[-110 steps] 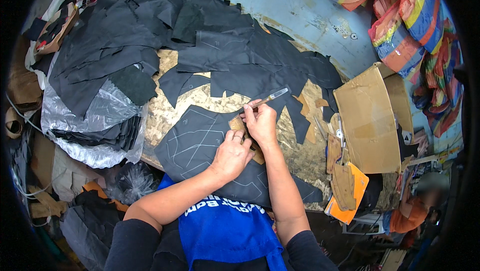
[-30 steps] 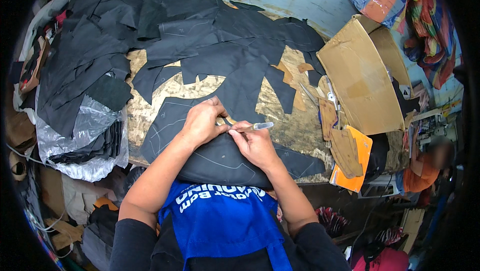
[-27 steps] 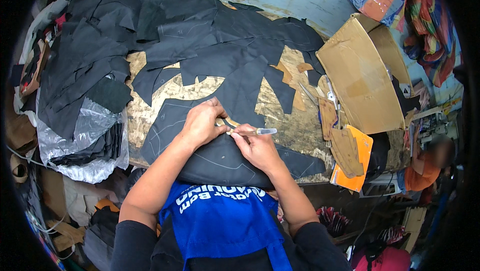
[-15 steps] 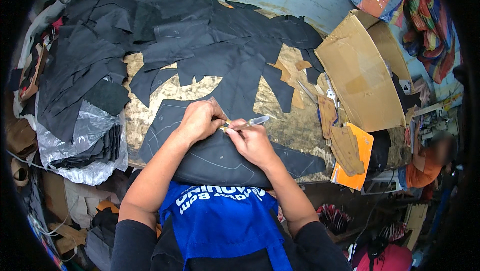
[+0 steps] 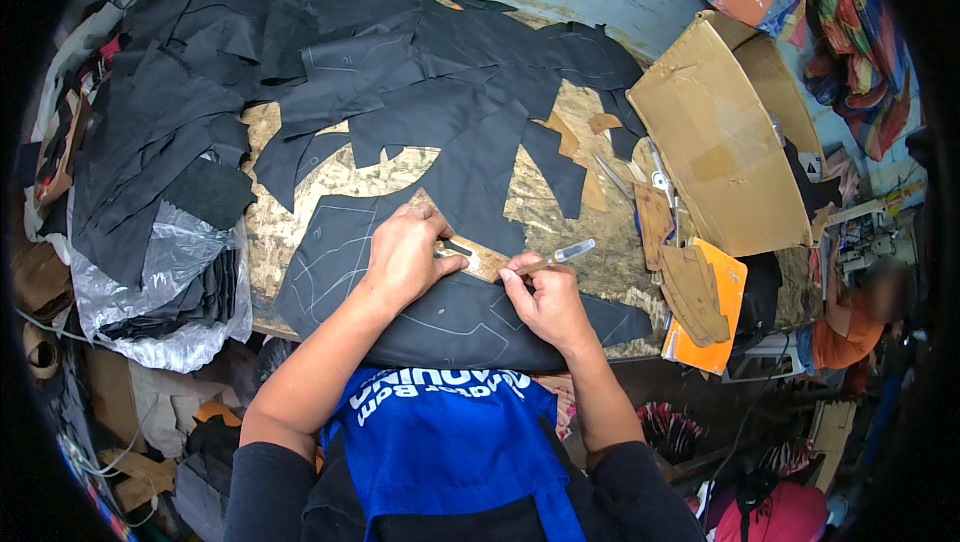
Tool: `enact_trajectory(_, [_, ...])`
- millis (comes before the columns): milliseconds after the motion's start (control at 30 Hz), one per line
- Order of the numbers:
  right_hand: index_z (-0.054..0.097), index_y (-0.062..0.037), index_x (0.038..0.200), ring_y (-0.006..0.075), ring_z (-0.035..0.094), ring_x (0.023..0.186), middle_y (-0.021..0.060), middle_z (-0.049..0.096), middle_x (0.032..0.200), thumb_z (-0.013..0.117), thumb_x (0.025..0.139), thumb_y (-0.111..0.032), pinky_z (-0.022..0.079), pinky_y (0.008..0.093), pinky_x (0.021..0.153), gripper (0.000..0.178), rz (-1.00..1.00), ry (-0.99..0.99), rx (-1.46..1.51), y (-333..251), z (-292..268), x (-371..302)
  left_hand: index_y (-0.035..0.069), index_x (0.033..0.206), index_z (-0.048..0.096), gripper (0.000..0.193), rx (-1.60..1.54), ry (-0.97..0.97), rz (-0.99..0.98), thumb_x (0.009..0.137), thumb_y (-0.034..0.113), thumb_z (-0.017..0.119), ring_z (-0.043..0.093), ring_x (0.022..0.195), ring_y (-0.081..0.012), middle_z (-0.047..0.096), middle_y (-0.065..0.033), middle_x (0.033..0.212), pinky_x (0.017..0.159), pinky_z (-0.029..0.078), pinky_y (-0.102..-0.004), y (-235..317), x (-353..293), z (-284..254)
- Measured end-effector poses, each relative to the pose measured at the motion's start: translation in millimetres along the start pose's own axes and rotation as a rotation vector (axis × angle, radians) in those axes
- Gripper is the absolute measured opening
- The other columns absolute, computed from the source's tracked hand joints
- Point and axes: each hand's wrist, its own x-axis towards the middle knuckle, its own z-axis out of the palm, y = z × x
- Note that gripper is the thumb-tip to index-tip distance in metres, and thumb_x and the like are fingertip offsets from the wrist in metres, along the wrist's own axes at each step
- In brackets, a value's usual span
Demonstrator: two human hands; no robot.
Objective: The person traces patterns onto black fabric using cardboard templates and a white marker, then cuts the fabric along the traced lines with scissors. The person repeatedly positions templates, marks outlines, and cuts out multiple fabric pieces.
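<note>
The left hand [image 5: 407,250], thumb and fingers apart, presses a tan, slotted template [image 5: 486,260] onto the black sheet [image 5: 450,314], apparently to steady it, while the right hand [image 5: 543,299] pinches a clear-ended pen [image 5: 570,252] beside it, the pale-outlined sheet lying at the tabletop's [image 5: 615,267] near edge.

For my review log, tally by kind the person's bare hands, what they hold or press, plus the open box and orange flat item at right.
Bare hands: 2, left hand and right hand
Slim, clear-ended pen: 1
Flat tan piece: 1
Brown cardboard box: 1
Orange flat item: 1
Total: 6
</note>
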Motion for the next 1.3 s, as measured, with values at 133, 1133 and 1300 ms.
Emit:
enact_trajectory(133, [0.062, 0.0031, 0.078, 0.0292, 0.064, 0.065, 0.0149, 0.064, 0.077, 0.063, 0.082, -0.005, 0.049, 0.0342, 0.06, 0.009, 0.054, -0.02, 0.014, 2.4, 0.3, 0.9, 0.006, 0.086, 0.07, 0.035, 0.025, 0.012, -0.017, 0.06, 0.028, 0.082, 0.059, 0.09, -0.0268, 0.064, -0.0082, 0.089, 0.079, 0.049, -0.0361, 2.1, -3.6, 0.5])
enact_trajectory(1133, [0.061, 0.002, 0.083, 0.0086, 0.057, 0.063, 0.0084, 0.066, 0.079, 0.055, 0.09, -0.006, 0.046, 0.0218, 0.058, 0.012, 0.077, 0.331, 0.138, 28.4, 33.7, -11.6, 0.006, 0.098, 0.069, 0.037, -0.023, 0.191, -0.006, 0.068, 0.027, 0.078, 0.056, 0.108, -0.0278, 0.061, -0.0105, 0.116, 0.096, 0.041, -0.0472, 7.3, -105.9, 2.5])
enact_trajectory(1300, [0.061, 0.0033, 0.085, 0.0104, 0.061, 0.066, 0.0087, 0.067, 0.082, 0.056, 0.091, -0.007, 0.051, 0.0239, 0.061, 0.013, 0.167, 0.28, 0.29, 20.0, 26.0, -16.3, 0.004, 0.092, 0.069, 0.036, -0.073, 0.268, 0.028, 0.063, 0.021, 0.082, 0.06, 0.102, -0.0309, 0.064, -0.0128, 0.108, 0.09, 0.047, -0.0407, 5.4, -104.9, 5.2])
